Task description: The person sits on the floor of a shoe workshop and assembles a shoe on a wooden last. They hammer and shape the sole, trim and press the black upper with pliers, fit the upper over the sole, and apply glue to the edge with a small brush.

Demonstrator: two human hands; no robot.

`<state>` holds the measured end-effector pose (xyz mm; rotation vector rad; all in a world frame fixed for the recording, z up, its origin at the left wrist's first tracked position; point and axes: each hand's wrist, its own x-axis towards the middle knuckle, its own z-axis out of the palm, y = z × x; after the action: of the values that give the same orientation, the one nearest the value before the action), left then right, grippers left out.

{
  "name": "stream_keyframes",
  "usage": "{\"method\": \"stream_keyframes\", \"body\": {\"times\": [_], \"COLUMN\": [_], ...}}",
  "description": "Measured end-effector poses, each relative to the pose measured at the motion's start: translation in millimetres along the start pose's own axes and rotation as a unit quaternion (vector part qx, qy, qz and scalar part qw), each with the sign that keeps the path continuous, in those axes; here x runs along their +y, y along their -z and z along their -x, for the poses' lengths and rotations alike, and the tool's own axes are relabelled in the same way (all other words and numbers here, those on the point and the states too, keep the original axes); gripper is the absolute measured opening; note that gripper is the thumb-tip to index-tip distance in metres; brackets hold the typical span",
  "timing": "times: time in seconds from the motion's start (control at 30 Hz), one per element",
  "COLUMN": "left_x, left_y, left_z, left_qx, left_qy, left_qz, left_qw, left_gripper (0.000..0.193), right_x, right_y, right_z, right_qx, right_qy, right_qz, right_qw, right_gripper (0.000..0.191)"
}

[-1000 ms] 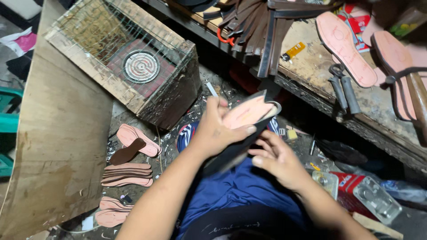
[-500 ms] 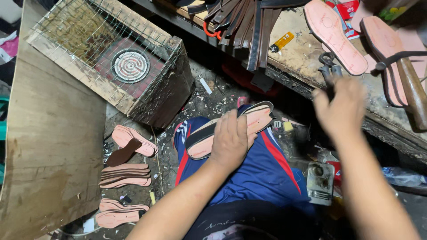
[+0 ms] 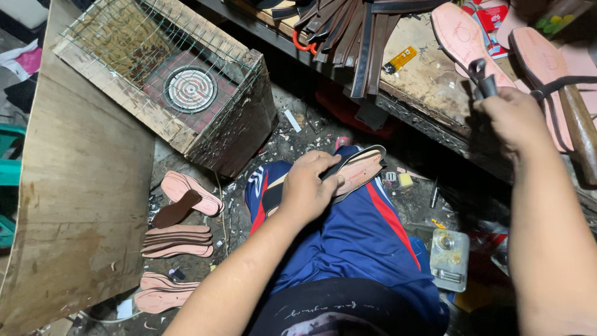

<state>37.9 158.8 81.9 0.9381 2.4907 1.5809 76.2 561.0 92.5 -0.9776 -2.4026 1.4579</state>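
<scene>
While the big wooden board (image 3: pixel 68 211) fills the left of the frame, a wire-covered wooden box (image 3: pixel 168 87) sits at upper left and a cluttered workbench (image 3: pixel 429 74) runs across the upper right. Lower centre, the left hand (image 3: pixel 308 186) presses flat, fingers together, on a pink sandal sole (image 3: pixel 354 174) lying over the blue-clad knee (image 3: pixel 348 242). At upper right, the right hand (image 3: pixel 513 121) is closed around dark pliers (image 3: pixel 482 78) above the bench. Loose soles (image 3: pixel 177 239) lie on the floor, lower left. The sole is only pressed, not gripped, so I judge it may slide off the knee.
</scene>
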Motion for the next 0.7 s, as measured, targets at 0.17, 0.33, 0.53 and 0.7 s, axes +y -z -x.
{"method": "stream_keyframes", "body": {"times": [0.17,0.33,0.53,0.7], "left_x": [-11.2,-8.0,15.0,24.2], "left_y": [-4.4,-3.7,-15.6,-20.3], "left_z": [2.4,12.0,37.2,51.8], "left_qx": [0.004,0.005,0.009,0.005], "left_qy": [0.005,-0.026,-0.060,-0.085], "left_qz": [0.062,0.038,-0.054,-0.108], "left_qw": [0.998,0.999,0.997,0.990], "left_gripper": [0.026,0.027,0.035,0.037], "right_x": [-26.6,-38.6,-30.2,-28.1], "right_y": [-19.8,-67.0,-90.1,-84.7], "right_z": [76.8,157.3,207.6,218.0], "right_qx": [-0.159,-0.381,-0.356,-0.327], "right_qy": [0.044,-0.072,0.020,0.077], "right_qz": [-0.186,-0.092,0.233,0.266], "right_qw": [0.969,0.917,0.905,0.904], "right_gripper": [0.027,0.052,0.068,0.068]}}
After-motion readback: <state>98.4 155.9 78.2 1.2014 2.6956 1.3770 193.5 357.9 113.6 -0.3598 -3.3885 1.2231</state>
